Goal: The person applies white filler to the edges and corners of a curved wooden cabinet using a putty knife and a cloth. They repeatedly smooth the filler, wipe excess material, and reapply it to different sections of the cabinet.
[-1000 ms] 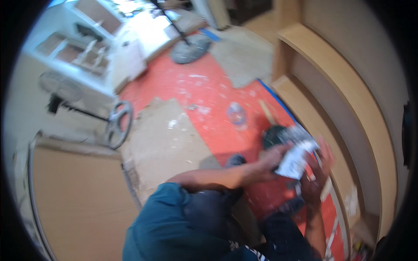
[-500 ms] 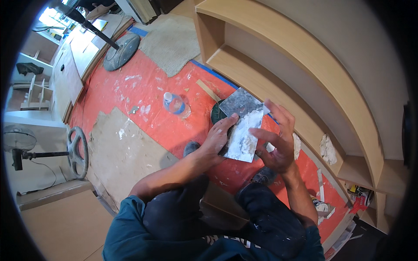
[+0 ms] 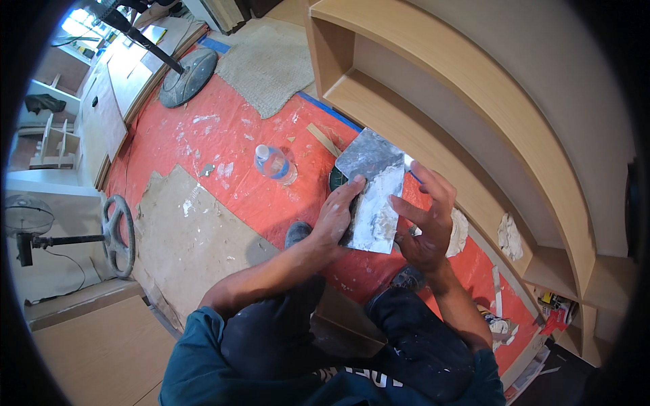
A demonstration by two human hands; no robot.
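In front of my knees I hold a flat metal plate spread with white putty. My left hand is closed along its left edge, thumb reaching toward the far end. A bare grey metal sheet overlaps the plate's far end; I cannot tell whether it is joined to it. My right hand grips the plate's right edge with fingers spread, one fingertip close to the putty and another near the far corner. Its thumb side is partly hidden. Partly covered beneath the sheet is a dark round container.
A clear plastic bottle stands on the red floor sheet, left of a wooden strip. A curved wooden shelf unit runs along the right. Brown cardboard covers floor at left, near fan stands. White clumps lie at right.
The grey sheet has shifted slightly up and left and tilted. My hands and the putty-covered plate have moved slightly left.
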